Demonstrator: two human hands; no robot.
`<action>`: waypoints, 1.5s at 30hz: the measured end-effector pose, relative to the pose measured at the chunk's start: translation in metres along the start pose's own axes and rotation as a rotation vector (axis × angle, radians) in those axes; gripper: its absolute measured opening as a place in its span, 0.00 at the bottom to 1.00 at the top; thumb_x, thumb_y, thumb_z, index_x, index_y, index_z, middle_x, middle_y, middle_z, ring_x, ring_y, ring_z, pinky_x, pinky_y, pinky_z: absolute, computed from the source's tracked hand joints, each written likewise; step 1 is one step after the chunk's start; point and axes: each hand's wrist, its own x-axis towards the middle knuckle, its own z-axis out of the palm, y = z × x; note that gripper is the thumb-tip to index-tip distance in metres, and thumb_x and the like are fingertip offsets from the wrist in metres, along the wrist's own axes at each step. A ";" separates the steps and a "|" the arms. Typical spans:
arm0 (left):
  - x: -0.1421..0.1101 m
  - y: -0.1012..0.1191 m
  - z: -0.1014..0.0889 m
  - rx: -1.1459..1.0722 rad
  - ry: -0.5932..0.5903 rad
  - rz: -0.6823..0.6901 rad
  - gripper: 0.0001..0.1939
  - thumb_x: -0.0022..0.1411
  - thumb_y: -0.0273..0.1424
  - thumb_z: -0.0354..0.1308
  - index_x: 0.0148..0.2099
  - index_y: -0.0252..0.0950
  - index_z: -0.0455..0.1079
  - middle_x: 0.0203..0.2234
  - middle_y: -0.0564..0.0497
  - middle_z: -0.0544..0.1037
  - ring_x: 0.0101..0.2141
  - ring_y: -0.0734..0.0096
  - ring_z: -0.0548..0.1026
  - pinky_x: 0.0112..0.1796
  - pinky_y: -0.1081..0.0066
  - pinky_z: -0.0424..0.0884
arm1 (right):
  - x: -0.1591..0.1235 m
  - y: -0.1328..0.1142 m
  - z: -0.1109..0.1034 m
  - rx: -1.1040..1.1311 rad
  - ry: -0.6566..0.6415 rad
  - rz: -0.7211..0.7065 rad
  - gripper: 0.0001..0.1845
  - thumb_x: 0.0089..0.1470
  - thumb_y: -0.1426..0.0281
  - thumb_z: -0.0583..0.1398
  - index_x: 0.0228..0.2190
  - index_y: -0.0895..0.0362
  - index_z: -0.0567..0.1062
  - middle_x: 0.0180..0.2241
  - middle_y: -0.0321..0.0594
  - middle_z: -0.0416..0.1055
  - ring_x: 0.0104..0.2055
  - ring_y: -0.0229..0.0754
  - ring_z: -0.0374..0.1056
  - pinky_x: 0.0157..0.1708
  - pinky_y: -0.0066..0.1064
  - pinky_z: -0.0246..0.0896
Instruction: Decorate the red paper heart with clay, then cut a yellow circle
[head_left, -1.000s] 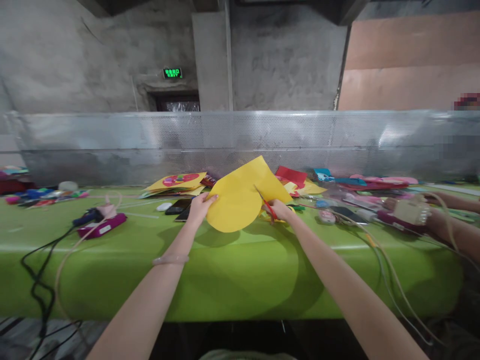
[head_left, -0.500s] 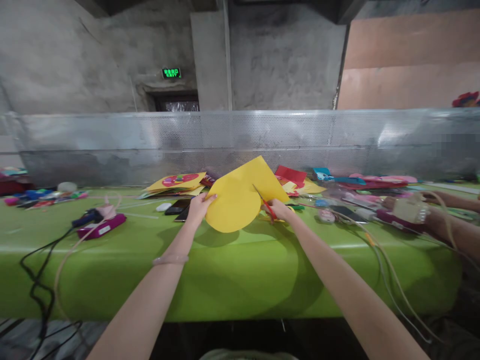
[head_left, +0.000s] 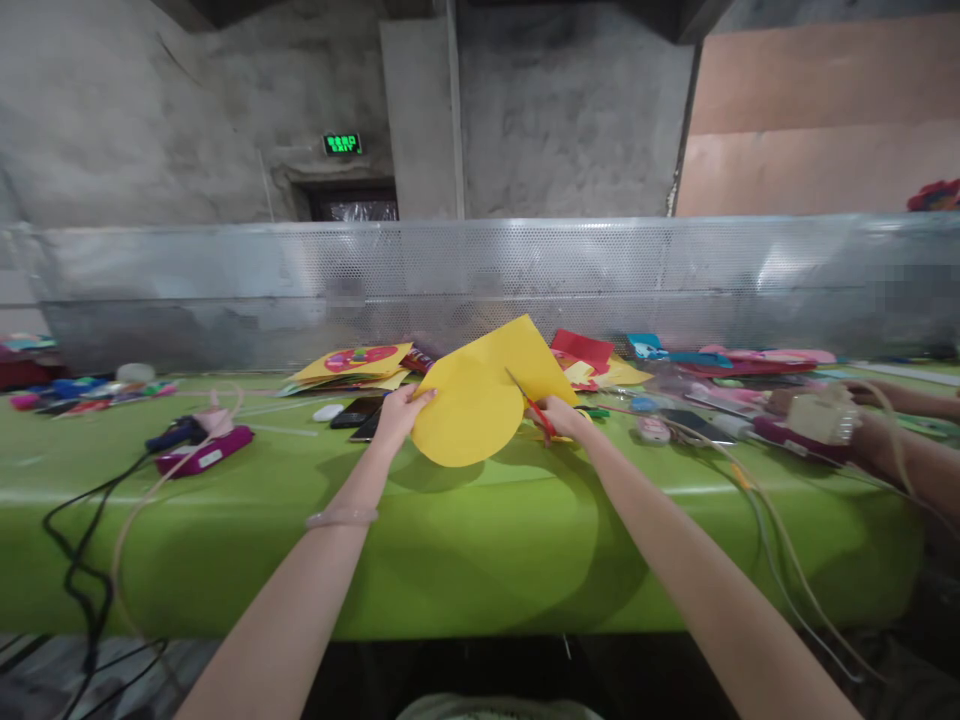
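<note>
While left hand [head_left: 400, 413] pinches edge of yellow paper sheet [head_left: 469, 410], right hand [head_left: 561, 417] grips red-handled scissors [head_left: 541, 418], blades against sheet. Sheet tilted up between hands above green-covered table [head_left: 465, 560], screening tabletop behind. Just left of left hand: dark flat case [head_left: 356, 412]; beyond it, stacked yellow sheets [head_left: 352, 368]. Beyond right hand: red paper [head_left: 581, 350]. Well left of left hand: magenta box [head_left: 234, 442]. Well right of right hand: co-worker's arm [head_left: 911, 450].

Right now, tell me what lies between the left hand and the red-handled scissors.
In the head view, the yellow sheet lies there: its rounded lobe spans from the left hand, which pinches its edge, to the blades of the red-handled scissors.
</note>
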 end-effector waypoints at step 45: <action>0.004 -0.014 0.001 0.194 -0.087 0.061 0.21 0.49 0.45 0.56 0.37 0.32 0.71 0.31 0.46 0.77 0.31 0.62 0.74 0.32 0.69 0.68 | -0.003 0.009 -0.011 -0.004 -0.073 -0.006 0.13 0.46 0.67 0.56 0.15 0.58 0.63 0.10 0.31 0.59 0.13 0.32 0.56 0.17 0.24 0.50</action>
